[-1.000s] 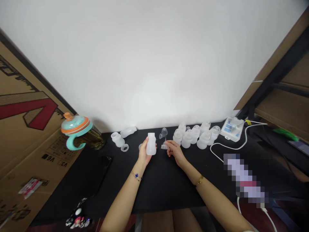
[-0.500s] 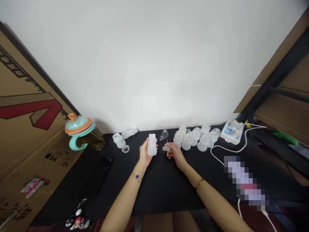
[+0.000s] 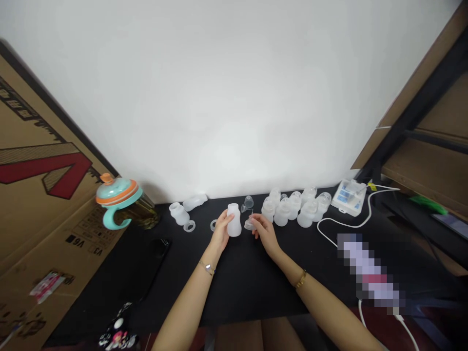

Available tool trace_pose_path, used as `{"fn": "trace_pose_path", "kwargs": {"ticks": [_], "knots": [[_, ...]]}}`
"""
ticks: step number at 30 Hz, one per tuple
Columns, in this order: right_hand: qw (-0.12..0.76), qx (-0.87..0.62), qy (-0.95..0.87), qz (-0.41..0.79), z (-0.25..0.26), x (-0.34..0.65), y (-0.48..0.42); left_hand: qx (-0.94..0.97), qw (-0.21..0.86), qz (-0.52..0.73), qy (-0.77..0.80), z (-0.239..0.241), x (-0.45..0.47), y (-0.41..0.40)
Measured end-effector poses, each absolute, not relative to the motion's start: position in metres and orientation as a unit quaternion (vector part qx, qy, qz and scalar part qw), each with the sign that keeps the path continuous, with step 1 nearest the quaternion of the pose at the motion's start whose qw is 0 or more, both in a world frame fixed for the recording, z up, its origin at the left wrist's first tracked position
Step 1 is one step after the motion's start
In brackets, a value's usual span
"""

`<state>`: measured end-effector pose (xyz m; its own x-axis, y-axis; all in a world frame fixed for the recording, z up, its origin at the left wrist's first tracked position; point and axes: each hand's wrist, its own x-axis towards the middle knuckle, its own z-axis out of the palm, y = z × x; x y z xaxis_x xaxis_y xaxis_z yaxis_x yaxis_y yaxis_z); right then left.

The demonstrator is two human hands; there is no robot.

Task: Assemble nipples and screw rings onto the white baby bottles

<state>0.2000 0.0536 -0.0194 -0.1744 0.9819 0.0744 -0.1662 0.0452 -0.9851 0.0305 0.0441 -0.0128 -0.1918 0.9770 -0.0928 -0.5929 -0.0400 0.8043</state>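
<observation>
My left hand (image 3: 220, 231) is wrapped round a frosted white baby bottle (image 3: 234, 223), held upright with its threaded neck bare. Close to its right, my right hand (image 3: 266, 233) pinches a clear bottle top with a collar and a thin tip, perhaps a nipple in its ring (image 3: 249, 225). Behind that piece lie a clear domed cap (image 3: 249, 201) and a small clear part. One ring (image 3: 213, 225) is partly hidden by my left hand. Farther left, another ring (image 3: 189, 225) lies by an uncapped bottle (image 3: 179, 213).
Several capped bottles (image 3: 282, 213) stand grouped at the right. Beyond them are a white box (image 3: 350, 197) and a white cable (image 3: 340, 224). A lidded jug (image 3: 124, 200), a phone-like black slab (image 3: 146, 268) and a cardboard box (image 3: 36, 195) occupy the left. A white piece (image 3: 195, 202) lies by the wall.
My left hand and the bottle have shifted slightly right, closer to my right hand. The ring behind my left hand shows more. In my right fingers the clear piece has tilted slightly.
</observation>
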Motion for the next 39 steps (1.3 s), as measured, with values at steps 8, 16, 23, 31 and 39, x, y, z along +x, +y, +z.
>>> {"fn": "trace_pose_path", "kwargs": {"ticks": [8, 16, 23, 31, 39], "knots": [[0.539, -0.386, -0.572, 0.482, -0.01, 0.206, 0.042, 0.336, 0.575, 0.638, 0.387, -0.009, 0.04, 0.042], [0.59, -0.368, -0.544, 0.469, 0.002, 0.21, 0.04, 0.418, 0.562, 0.604, 0.381, -0.014, 0.052, 0.037], [0.637, -0.328, -0.52, 0.464, 0.0, 0.211, 0.04, 0.443, 0.555, 0.583, 0.394, -0.019, 0.056, 0.038], [0.613, -0.357, -0.541, 0.452, 0.0, 0.211, 0.041, 0.494, 0.557, 0.55, 0.379, -0.018, 0.061, 0.036], [0.59, -0.37, -0.562, 0.447, -0.002, 0.213, 0.044, 0.511, 0.554, 0.537, 0.378, -0.017, 0.062, 0.034]]}}
